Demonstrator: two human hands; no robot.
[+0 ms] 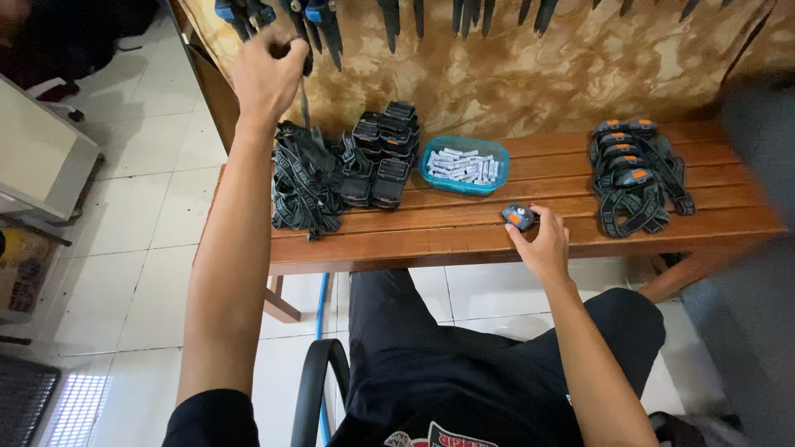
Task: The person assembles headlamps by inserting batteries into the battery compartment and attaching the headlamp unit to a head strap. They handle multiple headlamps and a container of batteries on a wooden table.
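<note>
A wooden bench [464,228] is seen from above, with the person seated at its near edge. The left hand [267,76] is raised to the far left, and its fingers are closed around a black strap [303,99] that hangs down toward a heap of black straps [305,186] on the left part of the bench. Just right of that heap, a stack of black headlamp bodies [383,153] is laid in rows. A teal tray [464,165] filled with small white batteries is set near the middle of the bench, toward the far side. The right hand [542,244] is rested at the near edge of the bench, right of centre; a small headlamp [518,217] with an orange button is gripped between the thumb and fingertips, lying on the wood. At the far right, a pile of finished headlamps with straps [633,174] is gathered, well apart from the right hand. Dark tools [323,21] with blue handles are hung along the marbled wall behind the bench.
</note>
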